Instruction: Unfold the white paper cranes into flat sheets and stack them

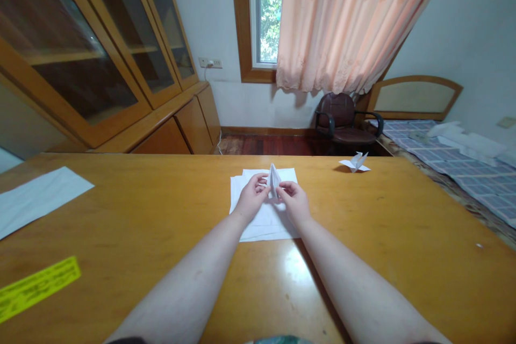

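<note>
Left hand (253, 193) and right hand (294, 199) come together right above the white sheets (268, 226), our landmark on this wooden tabletop (169, 215), with both bare forearms reaching up from the near side and slanting inward to meet there. Look at the grip: on the left, thumb and curled fingers take one flank of the folded paper (273, 181); on the right, thumb and forefinger pinch the opposite flank lower down, the other fingers tucked in behind. Wrists are low, backs of the hands turned upward and outward, a neat mirrored pose! And the folded paper itself, over the far half of the sheets: white, narrow, held upright, rising to a sharp point, its layered flaps parted slightly around a shadowed crease down the middle. Whether its lower end touches the sheets, you cannot tell from here. Out to the right of the sheets and a little beyond them sits a folded paper bird (356, 162), wings spread. Well to the left of the sheets lies another white paper (44, 196), and nearer than that, a yellow strip (40, 286) with dark lettering.
</note>
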Demonstrator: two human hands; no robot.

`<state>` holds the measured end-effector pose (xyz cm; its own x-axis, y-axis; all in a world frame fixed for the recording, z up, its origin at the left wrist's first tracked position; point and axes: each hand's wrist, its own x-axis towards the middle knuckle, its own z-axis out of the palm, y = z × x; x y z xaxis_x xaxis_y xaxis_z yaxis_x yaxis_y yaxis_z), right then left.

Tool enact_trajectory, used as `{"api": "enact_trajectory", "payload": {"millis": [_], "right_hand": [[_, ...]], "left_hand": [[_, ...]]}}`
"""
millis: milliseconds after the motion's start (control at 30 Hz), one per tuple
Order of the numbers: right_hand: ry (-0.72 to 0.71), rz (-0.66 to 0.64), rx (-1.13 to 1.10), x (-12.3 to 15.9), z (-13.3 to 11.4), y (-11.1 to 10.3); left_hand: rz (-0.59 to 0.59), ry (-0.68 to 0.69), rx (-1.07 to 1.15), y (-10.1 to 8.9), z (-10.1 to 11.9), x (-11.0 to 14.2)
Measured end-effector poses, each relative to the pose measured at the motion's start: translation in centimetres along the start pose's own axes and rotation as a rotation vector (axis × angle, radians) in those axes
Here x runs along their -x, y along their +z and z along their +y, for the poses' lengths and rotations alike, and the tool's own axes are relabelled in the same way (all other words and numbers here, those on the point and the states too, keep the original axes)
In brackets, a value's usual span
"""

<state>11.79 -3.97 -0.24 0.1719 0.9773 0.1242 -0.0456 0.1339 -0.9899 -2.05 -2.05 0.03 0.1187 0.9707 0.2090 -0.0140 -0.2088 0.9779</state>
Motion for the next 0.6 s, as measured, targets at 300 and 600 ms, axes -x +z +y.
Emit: {"api": "enact_trajectory", "payload": {"millis": [300, 600], "right_hand": [[-0.023, -0.040, -0.032, 0.01, 0.03, 0.12], [-0.038, -0.050, -0.007, -0.21, 0.38, 0.02]], "left_hand": [[0.057, 0.042, -0.198, -0.58, 0.59, -0.10], [0.026, 0.123, -0.336, -0.64, 0.86, -0.08]]}}
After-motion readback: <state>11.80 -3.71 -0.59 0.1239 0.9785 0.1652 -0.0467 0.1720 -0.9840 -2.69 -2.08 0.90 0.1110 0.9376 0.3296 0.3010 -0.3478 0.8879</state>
